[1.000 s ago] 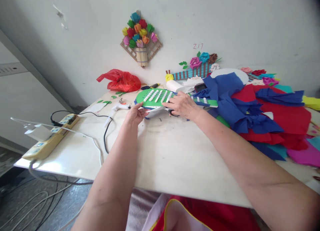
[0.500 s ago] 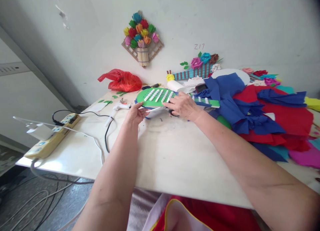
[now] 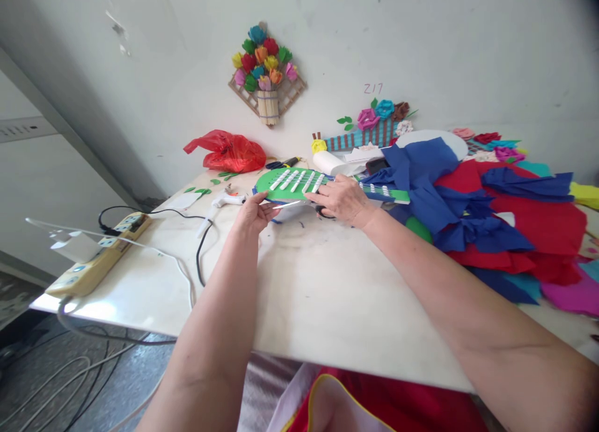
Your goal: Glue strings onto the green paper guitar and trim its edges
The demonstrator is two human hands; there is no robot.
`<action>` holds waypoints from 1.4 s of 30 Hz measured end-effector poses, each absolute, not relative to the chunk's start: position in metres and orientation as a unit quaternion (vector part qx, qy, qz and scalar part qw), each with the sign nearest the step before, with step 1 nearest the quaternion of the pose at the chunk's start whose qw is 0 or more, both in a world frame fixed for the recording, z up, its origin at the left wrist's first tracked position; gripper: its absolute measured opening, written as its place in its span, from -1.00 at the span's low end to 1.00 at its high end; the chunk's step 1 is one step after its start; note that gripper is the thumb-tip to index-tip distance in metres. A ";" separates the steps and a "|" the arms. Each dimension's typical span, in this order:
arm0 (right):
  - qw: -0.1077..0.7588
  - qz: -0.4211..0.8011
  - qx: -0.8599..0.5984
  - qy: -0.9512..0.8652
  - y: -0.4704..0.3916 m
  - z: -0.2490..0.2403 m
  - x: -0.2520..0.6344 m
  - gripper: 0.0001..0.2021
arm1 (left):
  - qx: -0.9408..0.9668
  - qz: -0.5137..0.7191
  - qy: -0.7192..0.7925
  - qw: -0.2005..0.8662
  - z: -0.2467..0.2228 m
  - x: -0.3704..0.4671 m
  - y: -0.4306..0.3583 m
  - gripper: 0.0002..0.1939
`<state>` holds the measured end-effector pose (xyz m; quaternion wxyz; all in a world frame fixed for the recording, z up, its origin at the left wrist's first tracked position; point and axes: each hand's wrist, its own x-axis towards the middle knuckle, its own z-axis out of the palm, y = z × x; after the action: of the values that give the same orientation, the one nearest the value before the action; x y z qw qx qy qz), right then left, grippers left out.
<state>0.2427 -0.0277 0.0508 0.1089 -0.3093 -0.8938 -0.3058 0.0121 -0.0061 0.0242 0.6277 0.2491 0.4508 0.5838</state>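
A green foam craft [image 3: 271, 181], shaped like a lute with a rounded body and long neck, is held slightly above the table. White rolled strips lie across thin strings on its face, and its edge is blue. My left hand [image 3: 256, 213] grips the near left edge of the body, thumb on top and fingers beneath. Across the middle, where body meets neck, my right hand [image 3: 340, 199] is closed on the craft, hiding part of it. Scissors with a black handle [image 3: 326, 213] are below the craft, their blades pointing toward my left hand.
On the left are a white glue gun [image 3: 228, 199] and a power strip [image 3: 100, 254] with cables. A red plastic bag [image 3: 234, 152] sits at the back. Blue and red foam sheets [image 3: 505, 201] are heaped at right. Paper flowers in a basket [image 3: 268, 106] hang on the wall.
The craft has tipped slightly, its upper edge sitting a little lower. Both hands keep the same hold on it.
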 end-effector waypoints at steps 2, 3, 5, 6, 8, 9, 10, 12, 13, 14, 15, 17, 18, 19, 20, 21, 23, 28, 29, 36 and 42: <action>0.114 -0.304 -0.308 -0.894 -0.027 0.050 0.242 -0.62 | 0.247 0.587 0.450 0.626 0.024 0.012 -0.006 -0.93; 0.118 -0.305 -0.307 -0.894 -0.027 0.049 0.242 -0.63 | 0.248 0.588 0.447 0.627 0.024 0.012 -0.006 -0.94; 0.127 -0.307 -0.303 -0.893 -0.026 0.048 0.242 -0.64 | 0.250 0.589 0.442 0.629 0.024 0.011 -0.006 -0.93; 0.132 -0.309 -0.300 -0.893 -0.025 0.047 0.242 -0.65 | 0.252 0.588 0.441 0.630 0.024 0.011 -0.006 -0.93; 0.137 -0.313 -0.296 -0.892 -0.024 0.046 0.242 -0.66 | 0.255 0.586 0.442 0.629 0.024 0.011 -0.006 -0.92; 0.137 -0.313 -0.294 -0.892 -0.024 0.045 0.242 -0.66 | 0.256 0.586 0.444 0.627 0.024 0.012 -0.007 -0.92; 0.135 -0.314 -0.294 -0.892 -0.024 0.045 0.242 -0.66 | 0.258 0.586 0.446 0.626 0.025 0.012 -0.007 -0.91; 0.130 -0.315 -0.295 -0.893 -0.024 0.044 0.243 -0.66 | 0.259 0.586 0.448 0.624 0.026 0.012 -0.008 -0.91; 0.129 -0.314 -0.297 -0.892 -0.023 0.043 0.243 -0.65 | 0.260 0.585 0.449 0.623 0.026 0.012 -0.008 -0.90; 0.128 -0.312 -0.299 -0.893 -0.023 0.043 0.243 -0.65 | 0.262 0.583 0.451 0.623 0.026 0.012 -0.008 -0.90; 0.129 -0.309 -0.301 -0.893 -0.023 0.043 0.243 -0.65 | 0.265 0.580 0.453 0.623 0.026 0.012 -0.008 -0.90; 0.132 -0.302 -0.301 -0.895 -0.021 0.041 0.243 -0.65 | 0.274 0.570 0.459 0.623 0.025 0.011 -0.007 -0.89; 0.132 -0.301 -0.299 -0.896 -0.020 0.041 0.243 -0.66 | 0.280 0.564 0.463 0.624 0.025 0.010 -0.007 -0.88; 0.132 -0.303 -0.296 -0.896 -0.019 0.039 0.243 -0.65 | 0.284 0.555 0.469 0.625 0.024 0.010 -0.006 -0.86; 0.132 -0.306 -0.292 -0.896 -0.018 0.038 0.244 -0.65 | 0.287 0.546 0.476 0.626 0.023 0.009 -0.005 -0.85; 0.131 -0.309 -0.289 -0.897 -0.016 0.037 0.244 -0.64 | 0.288 0.538 0.486 0.626 0.023 0.009 -0.005 -0.83; 0.128 -0.311 -0.284 -0.898 -0.014 0.034 0.245 -0.64 | 0.289 0.523 0.505 0.622 0.022 0.008 -0.004 -0.83; 0.122 -0.300 -0.277 -0.905 -0.013 0.030 0.246 -0.67 | 0.312 0.482 0.563 0.595 0.017 0.004 -0.003 -0.82; 0.120 -0.299 -0.275 -0.906 -0.013 0.030 0.246 -0.67 | 0.314 0.478 0.564 0.596 0.016 0.003 -0.002 -0.82; 0.110 -0.287 -0.275 -0.911 -0.014 0.031 0.246 -0.69 | 0.334 0.471 0.507 0.640 0.010 -0.004 0.001 -0.87; 0.102 -0.280 -0.275 -0.914 -0.017 0.033 0.244 -0.67 | 0.328 0.504 0.484 0.636 0.007 0.000 0.001 -0.87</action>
<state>0.2442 -0.0168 0.0331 0.1022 -0.2755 -0.9140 -0.2798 -0.0003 0.0014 0.0067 0.6356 0.3282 0.4841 0.5040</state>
